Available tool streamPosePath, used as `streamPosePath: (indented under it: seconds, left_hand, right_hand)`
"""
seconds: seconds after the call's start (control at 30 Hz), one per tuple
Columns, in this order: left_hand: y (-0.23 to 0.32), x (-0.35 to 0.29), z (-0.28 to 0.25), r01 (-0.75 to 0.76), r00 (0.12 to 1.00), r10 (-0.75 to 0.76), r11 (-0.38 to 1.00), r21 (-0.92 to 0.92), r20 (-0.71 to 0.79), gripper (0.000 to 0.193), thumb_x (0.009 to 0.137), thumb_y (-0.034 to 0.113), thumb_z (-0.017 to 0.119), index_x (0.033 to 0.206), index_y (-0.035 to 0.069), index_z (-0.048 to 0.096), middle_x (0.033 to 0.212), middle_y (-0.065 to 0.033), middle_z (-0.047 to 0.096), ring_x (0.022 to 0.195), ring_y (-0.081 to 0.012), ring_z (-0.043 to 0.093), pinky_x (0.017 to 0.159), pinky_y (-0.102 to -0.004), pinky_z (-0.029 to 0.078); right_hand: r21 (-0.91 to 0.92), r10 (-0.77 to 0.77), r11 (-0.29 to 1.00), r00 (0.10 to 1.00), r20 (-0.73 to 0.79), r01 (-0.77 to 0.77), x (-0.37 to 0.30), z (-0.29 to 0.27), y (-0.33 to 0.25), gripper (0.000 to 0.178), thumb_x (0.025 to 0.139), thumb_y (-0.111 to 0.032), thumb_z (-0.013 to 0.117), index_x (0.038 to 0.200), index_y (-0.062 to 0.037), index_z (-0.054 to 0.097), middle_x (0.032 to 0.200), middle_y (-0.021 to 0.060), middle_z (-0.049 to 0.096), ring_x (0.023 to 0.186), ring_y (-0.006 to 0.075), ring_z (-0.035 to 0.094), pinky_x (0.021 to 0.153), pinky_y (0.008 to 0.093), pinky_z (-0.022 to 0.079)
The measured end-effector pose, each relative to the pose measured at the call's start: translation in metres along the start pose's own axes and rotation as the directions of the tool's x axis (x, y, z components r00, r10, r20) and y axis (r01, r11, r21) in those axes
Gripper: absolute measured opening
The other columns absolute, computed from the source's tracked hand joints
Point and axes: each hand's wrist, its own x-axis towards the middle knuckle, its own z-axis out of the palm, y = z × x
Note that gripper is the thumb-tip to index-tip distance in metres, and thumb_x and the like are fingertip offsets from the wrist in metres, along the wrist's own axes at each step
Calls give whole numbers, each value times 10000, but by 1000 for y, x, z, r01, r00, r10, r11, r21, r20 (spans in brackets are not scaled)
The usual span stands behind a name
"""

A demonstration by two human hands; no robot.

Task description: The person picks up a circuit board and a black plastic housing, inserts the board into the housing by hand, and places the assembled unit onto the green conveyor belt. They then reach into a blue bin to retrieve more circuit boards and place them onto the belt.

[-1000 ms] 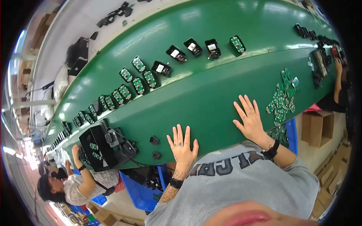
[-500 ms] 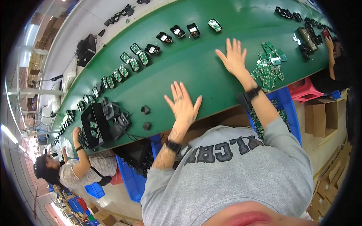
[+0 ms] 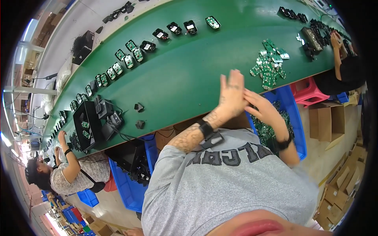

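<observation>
My left hand (image 3: 233,95) is raised above the near edge of the green table (image 3: 185,82), its fingers stretched out and nothing in them. Against its side rests my right hand (image 3: 264,109), fingers extended and also without a thing in them. A loose pile of green circuit boards (image 3: 269,65) lies on the table just beyond my hands. Below my right hand, a blue bin (image 3: 300,129) holds many more boards. Two small black pieces (image 3: 138,107) lie to the left of my hands. Farther back runs a curved row of black housings (image 3: 128,61) with boards in them.
At the left stand a black box (image 3: 94,128) and black devices with cables (image 3: 112,120). A second blue bin (image 3: 130,194) sits below the table edge. One person (image 3: 75,173) works at the left, another (image 3: 342,74) at the right, near a pink stool (image 3: 307,93) and a cardboard box (image 3: 325,124).
Both hands have left the tabletop, where they were spread apart, and come together near the table's edge. My left hand moved right, my right hand moved down toward me. The view shifted slightly.
</observation>
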Motion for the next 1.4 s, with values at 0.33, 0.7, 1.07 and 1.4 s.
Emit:
streamPosePath:
  seconds: [0.33,0.7,1.07,1.4]
  left_hand:
    - [-48,57,-60,-122,961,34,942,-313,-273,266,823,61,536,1077,24,609,961,-165,687,877,-362,667,760,-442,547]
    - [-135,7,-78,243,922,-314,925,-293,-228,364,943,87,551,1293,-10,567,1332,-183,575,1239,-342,539,1045,-403,412]
    - [-152,43,-79,285,954,-290,956,75,79,648,971,339,509,1471,-25,316,1539,-251,296,1450,-413,225,1163,-564,146]
    - [-221,49,-148,344,725,-474,878,-334,-499,337,882,147,610,1176,-17,638,1200,-199,648,1145,-343,596,1003,-425,438]
  right_hand:
    - [239,418,869,384,-823,-433,-29,-23,26,327,952,-85,535,1249,34,605,1280,166,616,1217,274,555,1049,358,390]
    - [-49,247,819,428,-870,-572,25,-17,88,575,969,-292,546,1467,-50,391,1563,173,294,1453,370,240,1177,460,180]
    - [-79,409,689,477,-778,-720,34,-48,109,743,931,-481,563,1521,-119,292,1580,209,207,1461,426,162,1154,586,142]
    - [-234,320,732,626,-711,-640,94,-20,109,630,934,-481,552,1467,-176,410,1541,151,331,1432,412,244,1128,619,151]
